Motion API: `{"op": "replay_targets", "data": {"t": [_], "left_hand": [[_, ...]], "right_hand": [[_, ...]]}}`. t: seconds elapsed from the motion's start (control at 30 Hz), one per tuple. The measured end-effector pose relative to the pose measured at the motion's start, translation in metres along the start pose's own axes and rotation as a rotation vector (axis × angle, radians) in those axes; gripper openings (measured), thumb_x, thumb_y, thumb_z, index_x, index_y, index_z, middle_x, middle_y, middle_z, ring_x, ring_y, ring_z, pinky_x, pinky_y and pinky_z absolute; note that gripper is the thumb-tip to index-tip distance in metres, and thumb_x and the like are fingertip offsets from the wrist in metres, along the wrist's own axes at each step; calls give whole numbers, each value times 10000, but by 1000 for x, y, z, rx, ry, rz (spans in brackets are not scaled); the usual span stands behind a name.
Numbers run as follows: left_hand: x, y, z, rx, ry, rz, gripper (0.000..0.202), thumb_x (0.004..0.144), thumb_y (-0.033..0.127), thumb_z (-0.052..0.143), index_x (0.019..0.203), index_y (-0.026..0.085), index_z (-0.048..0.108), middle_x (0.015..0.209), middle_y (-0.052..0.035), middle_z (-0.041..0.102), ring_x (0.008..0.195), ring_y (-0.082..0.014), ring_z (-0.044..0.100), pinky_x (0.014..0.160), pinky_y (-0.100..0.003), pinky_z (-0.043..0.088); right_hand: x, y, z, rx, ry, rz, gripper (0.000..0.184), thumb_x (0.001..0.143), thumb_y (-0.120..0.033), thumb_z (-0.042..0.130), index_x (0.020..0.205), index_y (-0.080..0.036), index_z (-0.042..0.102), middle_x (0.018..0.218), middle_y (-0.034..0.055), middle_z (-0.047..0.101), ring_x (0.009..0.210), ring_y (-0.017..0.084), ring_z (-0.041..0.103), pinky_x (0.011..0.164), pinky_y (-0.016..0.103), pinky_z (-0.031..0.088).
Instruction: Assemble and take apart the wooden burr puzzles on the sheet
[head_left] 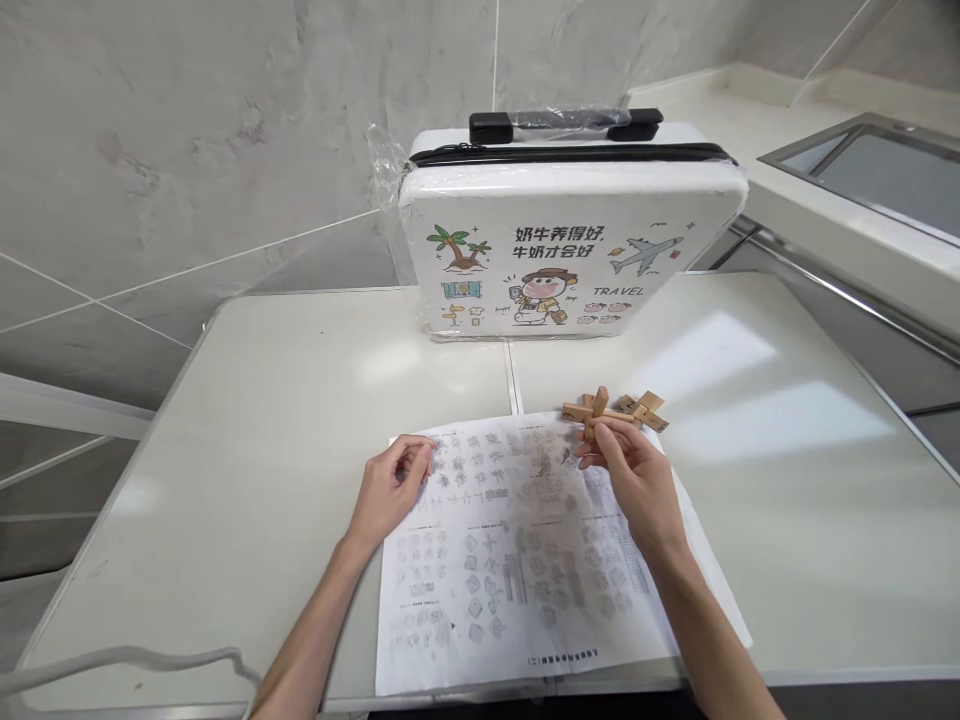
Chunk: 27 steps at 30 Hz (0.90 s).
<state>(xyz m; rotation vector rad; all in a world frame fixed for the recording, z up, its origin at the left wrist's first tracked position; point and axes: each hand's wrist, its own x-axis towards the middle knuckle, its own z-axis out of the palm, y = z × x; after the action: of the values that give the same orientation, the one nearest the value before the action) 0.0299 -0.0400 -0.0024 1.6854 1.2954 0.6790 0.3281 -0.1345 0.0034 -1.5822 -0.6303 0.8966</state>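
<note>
My right hand (pixel 628 468) pinches a wooden interlocking puzzle (pixel 594 410) made of crossed sticks, held just above the table. More loose wooden pieces (pixel 646 408) lie right behind it. My left hand (pixel 391 487) rests on the left edge of a printed instruction sheet (pixel 517 560), its fingers curled loosely with nothing visible in them. The sheet shows many small diagrams of puzzle shapes.
A white folding table (pixel 262 420) carries everything. A white case (pixel 570 240) with cartoon prints and a black handle stands upright at the table's back edge. A pale cable (pixel 135 660) runs along the front left. A counter with a sink (pixel 862 160) is at the right.
</note>
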Motion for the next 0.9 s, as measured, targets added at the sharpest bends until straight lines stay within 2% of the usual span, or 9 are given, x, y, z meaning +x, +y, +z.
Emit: {"op": "replay_targets", "data": {"t": [0.13,0.37,0.9], "left_hand": [[0,0,0,1,0,4,285,1041,459,577,1008,212,717,712,9,655,623,-141,561,613,-260,448],[-1,-1,0,41,1,3,308,1047,481,565,1016,219,723,697,10,663,615,-145,564,612,-263,453],[-1,0,0,48,-5,3,311,1048,483,564,1018,217,723,706,7,666,632,-155,584,624,-270,456]], "right_hand": [[1,0,8,5,34,-6,420,945,-598,737,1114,-214,756,1037,100,778,851,251,758,738,422,683],[3,-3,16,-10,3,-26,408,981,-542,708,1253,-240,738,1215,112,769,1003,283,763,804,460,693],[12,-6,13,35,-64,14,440,963,-486,737,1324,-237,701,1089,96,782,1052,291,750,818,442,686]]}}
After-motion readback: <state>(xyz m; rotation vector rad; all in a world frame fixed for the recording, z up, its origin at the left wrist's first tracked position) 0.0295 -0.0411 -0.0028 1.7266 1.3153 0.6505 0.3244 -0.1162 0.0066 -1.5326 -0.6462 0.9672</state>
